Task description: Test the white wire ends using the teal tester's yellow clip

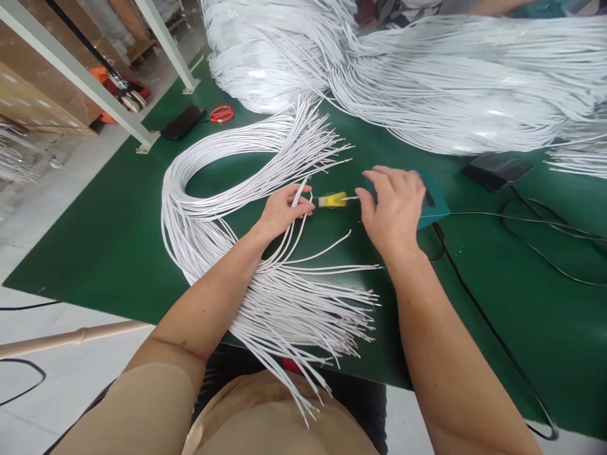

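Note:
My left hand [287, 208] pinches a few white wires [300, 222] near their ends, lifted from the rest of the bundle. Just right of those fingertips is a yellow piece [336, 200] with a pale front end and a thin metal shaft, blurred. The shaft points toward my right hand [393, 205], whose thumb and fingers are apart over the left side of a teal device [435, 205]. That hand partly hides the device. The looped white wire bundle [177, 183] lies under and around my left forearm, its loose ends fanned out toward the right.
Large heaps of white wire [450, 82] fill the back of the green table [497, 328]. Red-handled scissors [221, 114] and a black phone-like object [184, 122] lie at the back left. A black box [497, 170] with cables sits to the right. Metal posts [165, 47] rise at the left.

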`<state>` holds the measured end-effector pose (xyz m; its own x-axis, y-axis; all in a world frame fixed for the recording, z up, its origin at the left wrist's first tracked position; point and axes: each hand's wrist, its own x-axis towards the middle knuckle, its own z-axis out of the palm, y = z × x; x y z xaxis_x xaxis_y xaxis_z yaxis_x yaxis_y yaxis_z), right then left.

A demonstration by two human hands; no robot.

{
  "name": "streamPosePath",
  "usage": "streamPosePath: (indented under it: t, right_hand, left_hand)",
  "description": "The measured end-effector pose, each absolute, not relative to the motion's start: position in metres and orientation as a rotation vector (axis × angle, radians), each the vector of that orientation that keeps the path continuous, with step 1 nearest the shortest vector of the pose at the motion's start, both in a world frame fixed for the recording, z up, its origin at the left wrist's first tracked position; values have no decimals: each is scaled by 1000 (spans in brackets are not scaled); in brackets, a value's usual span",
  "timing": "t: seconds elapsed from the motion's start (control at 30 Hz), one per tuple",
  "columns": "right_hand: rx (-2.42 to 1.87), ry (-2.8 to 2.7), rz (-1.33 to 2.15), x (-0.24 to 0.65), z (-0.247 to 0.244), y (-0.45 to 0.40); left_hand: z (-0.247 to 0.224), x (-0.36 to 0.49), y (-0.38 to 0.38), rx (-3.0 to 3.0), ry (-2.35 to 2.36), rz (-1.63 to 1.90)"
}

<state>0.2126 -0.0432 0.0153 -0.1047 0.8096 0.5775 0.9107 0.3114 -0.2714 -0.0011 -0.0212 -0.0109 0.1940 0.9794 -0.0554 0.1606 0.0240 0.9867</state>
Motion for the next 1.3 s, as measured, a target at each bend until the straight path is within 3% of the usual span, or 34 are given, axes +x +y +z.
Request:
streamPosePath:
  t: [0.13,0.23,0.4,0.63,0.9,1.3]
  right_hand:
    - [-1055,-2228,204,180,20,-61]
    - [-817,-2415,316,160,18,-70]
    - [-1112,-2094,252,162,15,-67]
    - [-1332,-1679,442,171,19,-60]
    - [-1280,-1363,1067,173,14,-53]
    - [-1369,-1511,997,175,17,-52]
  left_hand:
    - [-9,-3,-21,1309,1078,1029]
    - [-9,-4,-22,1264,1011,1040]
    - [-8,-3,-24,1316,944,1044]
    - [-3,0,-28,1394,877,978]
    - [-1,8,-37,1410,845,971]
    - [-8,12,-39,1438,897,1030]
